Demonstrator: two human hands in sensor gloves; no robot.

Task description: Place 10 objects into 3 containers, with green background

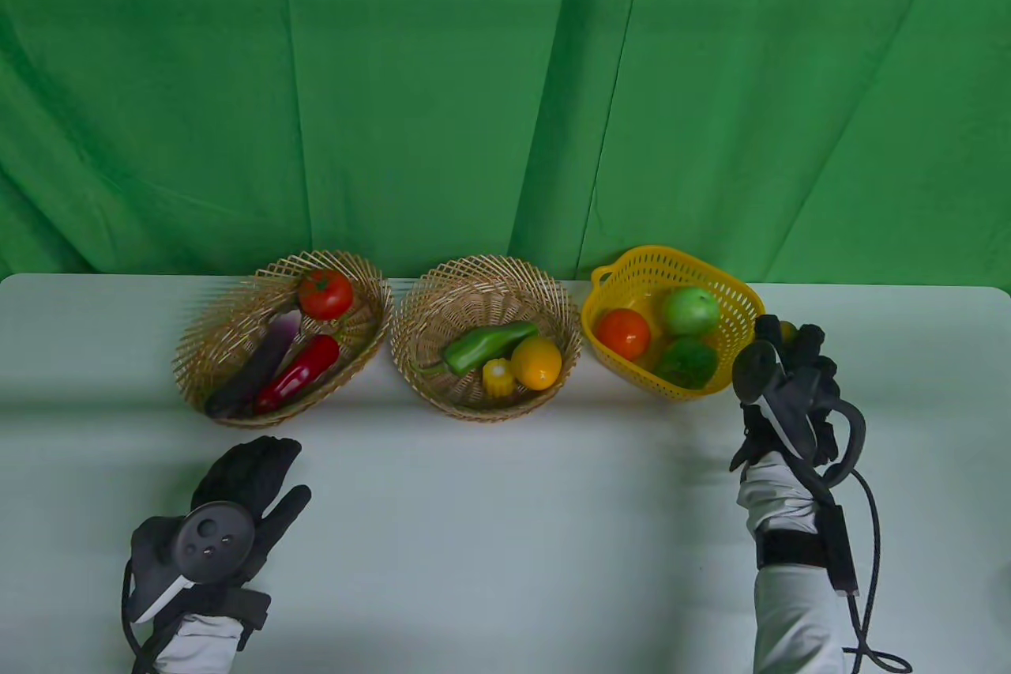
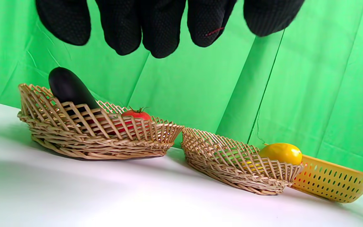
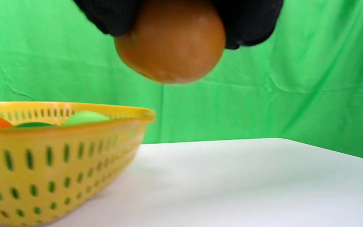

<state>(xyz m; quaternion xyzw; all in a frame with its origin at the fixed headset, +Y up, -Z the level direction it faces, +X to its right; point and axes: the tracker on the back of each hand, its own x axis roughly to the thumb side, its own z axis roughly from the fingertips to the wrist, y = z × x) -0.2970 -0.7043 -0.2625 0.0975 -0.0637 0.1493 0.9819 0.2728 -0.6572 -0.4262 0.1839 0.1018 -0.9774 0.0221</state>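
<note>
A white table (image 1: 505, 516) stands before a green cloth backdrop (image 1: 474, 73) (creased in long vertical folds).

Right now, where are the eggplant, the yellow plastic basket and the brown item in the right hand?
eggplant (image 1: 261, 370): table view, mid-body.
yellow plastic basket (image 1: 671, 257): table view, far rim.
brown item (image 3: 172, 44): right wrist view, rounded front face.

Table view high, frontal; wrist views low, close; all share yellow basket (image 1: 746, 293).
</note>
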